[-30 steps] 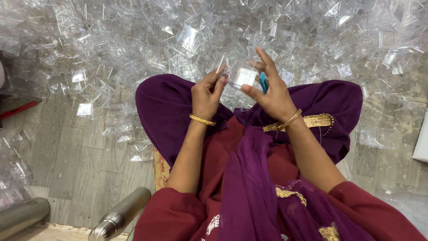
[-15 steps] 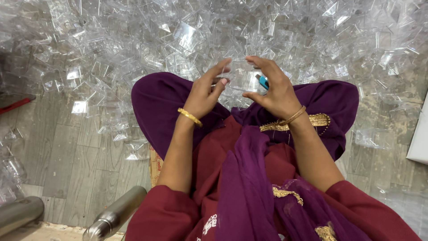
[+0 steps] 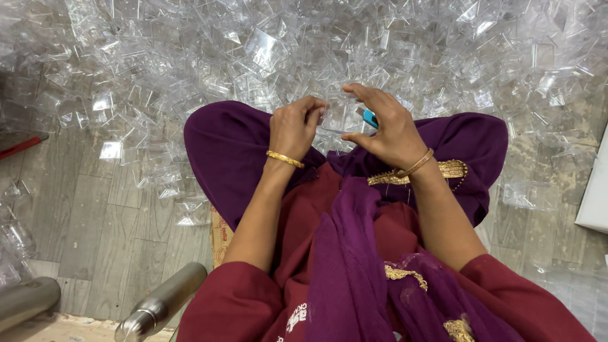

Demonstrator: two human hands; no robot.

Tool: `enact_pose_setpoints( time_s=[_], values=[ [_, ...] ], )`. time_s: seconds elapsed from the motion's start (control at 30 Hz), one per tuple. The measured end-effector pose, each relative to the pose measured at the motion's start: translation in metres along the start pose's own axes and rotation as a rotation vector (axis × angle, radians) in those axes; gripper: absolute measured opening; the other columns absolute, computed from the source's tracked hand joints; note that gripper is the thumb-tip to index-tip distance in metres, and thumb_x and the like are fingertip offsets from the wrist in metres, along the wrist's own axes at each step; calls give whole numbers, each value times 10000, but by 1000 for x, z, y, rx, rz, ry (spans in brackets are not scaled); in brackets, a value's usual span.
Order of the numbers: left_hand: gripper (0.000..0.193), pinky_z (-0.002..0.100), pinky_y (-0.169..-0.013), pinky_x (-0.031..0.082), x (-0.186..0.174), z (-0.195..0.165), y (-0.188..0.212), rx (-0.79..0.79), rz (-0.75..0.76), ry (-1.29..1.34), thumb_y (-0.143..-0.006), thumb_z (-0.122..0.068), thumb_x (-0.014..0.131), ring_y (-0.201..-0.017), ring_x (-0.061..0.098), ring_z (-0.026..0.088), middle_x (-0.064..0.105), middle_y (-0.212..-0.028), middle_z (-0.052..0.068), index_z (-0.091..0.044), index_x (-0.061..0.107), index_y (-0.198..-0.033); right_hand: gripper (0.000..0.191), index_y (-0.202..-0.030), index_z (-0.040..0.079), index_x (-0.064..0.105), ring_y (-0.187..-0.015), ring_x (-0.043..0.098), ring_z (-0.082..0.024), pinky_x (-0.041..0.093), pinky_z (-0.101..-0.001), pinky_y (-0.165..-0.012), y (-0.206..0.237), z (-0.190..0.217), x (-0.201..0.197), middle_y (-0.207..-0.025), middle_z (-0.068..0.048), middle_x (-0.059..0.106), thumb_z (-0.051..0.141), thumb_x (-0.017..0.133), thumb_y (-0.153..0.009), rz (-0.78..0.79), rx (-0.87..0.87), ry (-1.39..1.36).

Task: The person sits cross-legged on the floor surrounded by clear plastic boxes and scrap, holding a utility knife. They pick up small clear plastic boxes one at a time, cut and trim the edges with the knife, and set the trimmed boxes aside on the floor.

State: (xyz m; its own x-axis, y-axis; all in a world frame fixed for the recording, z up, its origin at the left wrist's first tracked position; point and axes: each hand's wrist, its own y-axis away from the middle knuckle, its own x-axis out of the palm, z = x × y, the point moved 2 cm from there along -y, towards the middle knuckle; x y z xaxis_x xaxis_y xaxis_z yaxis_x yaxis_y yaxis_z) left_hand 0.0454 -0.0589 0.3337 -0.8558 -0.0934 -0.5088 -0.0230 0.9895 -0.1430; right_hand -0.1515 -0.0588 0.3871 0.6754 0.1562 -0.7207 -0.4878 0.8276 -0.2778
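I sit cross-legged on the floor in maroon and purple clothes. My left hand [image 3: 295,126] and my right hand [image 3: 384,126] are raised over my lap and together grip a small clear plastic box piece [image 3: 340,116] between the fingertips. A small blue tool [image 3: 369,118] is tucked in my right hand as well. Gold bangles circle both wrists. Directly ahead lies a large heap of clear plastic pieces [image 3: 266,50], spread across the floor beyond my knees.
Grey wood-pattern floor [image 3: 82,215] lies to the left. Two steel bottles, one [image 3: 161,304] by my left elbow and one [image 3: 25,303] at the left edge, lie near the bottom. A red stick [image 3: 22,145] lies at far left, a white slab [image 3: 595,190] at far right.
My hands have closed in on the clear piece and dropped slightly; the left fingers, spread half a second ago, now curl onto its edge.
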Motion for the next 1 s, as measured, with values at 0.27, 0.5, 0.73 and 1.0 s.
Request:
enact_pose_setpoints(
  time_s=[0.27,0.5,0.73,1.0],
  values=[
    [274,289,-544,573,3,-4,-10,-188,-75,76,-1037,-163,545,-608,762,139,712,-648,48,-190,698,-1263,801,-1451,117,558,-1274,634,-344,539,-419,-1046,2,2,-10,-1409,-121,645,203,909,-737,36,-50,9],
    [260,256,-629,599,-1,8,-27,-207,51,524,-1109,-219,499,-738,781,132,772,-827,61,-77,634,-1281,804,-1441,80,546,-1297,644,-256,542,-380,-1068,6,-8,-13,-1439,-103,630,182,927,-741,-36,96,-134],
    [295,252,-705,601,9,12,-15,-64,57,368,-976,-130,660,-832,766,122,767,-973,75,-76,665,-1266,832,-1478,38,511,-1334,644,-253,522,-382,-1149,10,-15,-7,-1445,-131,641,187,947,-784,-116,110,-217],
    [253,251,-873,569,45,39,-19,-96,47,513,-1049,-95,575,-1057,721,135,745,-1200,83,-67,636,-1293,764,-1399,18,541,-1170,705,-212,595,-342,-985,14,-17,18,-1356,-109,600,216,947,-783,-246,263,-268]
  ],
)
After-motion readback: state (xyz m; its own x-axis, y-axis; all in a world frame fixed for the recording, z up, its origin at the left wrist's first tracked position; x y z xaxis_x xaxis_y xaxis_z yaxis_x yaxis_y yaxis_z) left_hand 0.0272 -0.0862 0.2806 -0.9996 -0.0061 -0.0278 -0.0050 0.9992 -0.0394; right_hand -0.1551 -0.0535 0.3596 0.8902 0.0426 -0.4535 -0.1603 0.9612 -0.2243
